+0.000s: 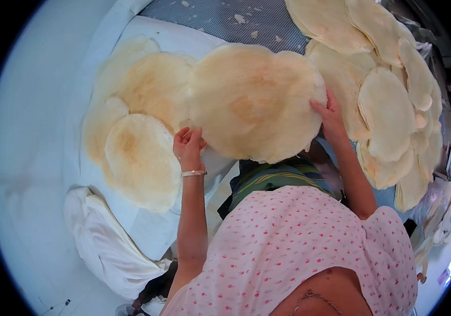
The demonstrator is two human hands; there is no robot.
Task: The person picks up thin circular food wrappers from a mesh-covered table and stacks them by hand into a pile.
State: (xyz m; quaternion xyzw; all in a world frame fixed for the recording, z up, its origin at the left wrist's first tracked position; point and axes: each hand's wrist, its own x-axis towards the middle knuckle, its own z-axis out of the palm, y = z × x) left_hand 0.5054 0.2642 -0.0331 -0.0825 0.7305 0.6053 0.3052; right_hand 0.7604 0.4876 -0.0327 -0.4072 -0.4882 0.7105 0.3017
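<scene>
Large, thin, round flatbread sheets with browned spots lie before me. My right hand (pixel 331 114) grips the right edge of one wide flatbread sheet (pixel 257 102), thumb on top and fingers behind. Near its lower left edge is my left hand (pixel 189 147), its fingers curled close together; whether they pinch a bread edge cannot be told. Just left of that hand, a smaller round flatbread (pixel 142 162) rests over other overlapping sheets (pixel 154 85) on a white cloth (pixel 162 31).
Several overlapping stacks of pale flatbread (pixel 385 110) cover the right side. A crumb-strewn mesh surface (pixel 225 19) spans the top. Bunched white cloth (pixel 106 241) lies at lower left, and clear plastic bags (pixel 439 201) are at the far right.
</scene>
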